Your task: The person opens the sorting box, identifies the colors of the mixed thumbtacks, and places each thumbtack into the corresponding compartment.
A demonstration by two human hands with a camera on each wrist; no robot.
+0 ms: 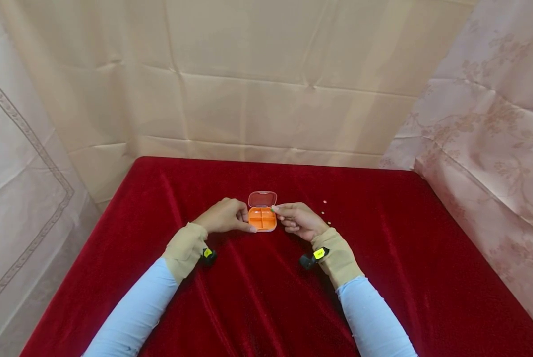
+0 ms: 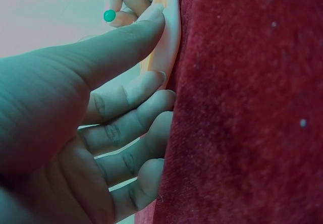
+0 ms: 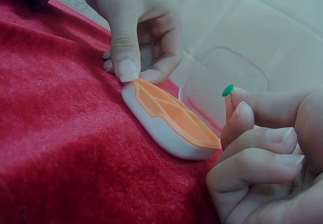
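An orange and white pill box point(image 1: 263, 229) with four-sided divided compartments stands on the red cloth, its clear lid point(image 1: 263, 199) raised at the back. My left hand point(image 1: 223, 215) grips the box at its left end, thumb at the front corner and fingers along the side. A round green pill point(image 3: 228, 90) is pinched between the thumb and index finger of my right hand point(image 1: 303, 221). That hand hovers by the box's right back corner, holding the pill just over the rim. From the left wrist view, the green pill point(image 2: 109, 15) shows beyond my left thumb.
Three small pale or pinkish pills, among them a pink one point(image 1: 325, 202), lie on the cloth right of my right hand. Red velvet point(image 1: 266, 307) covers the table. Beige drapes point(image 1: 266, 99) hang behind it, with patterned cloth at both sides.
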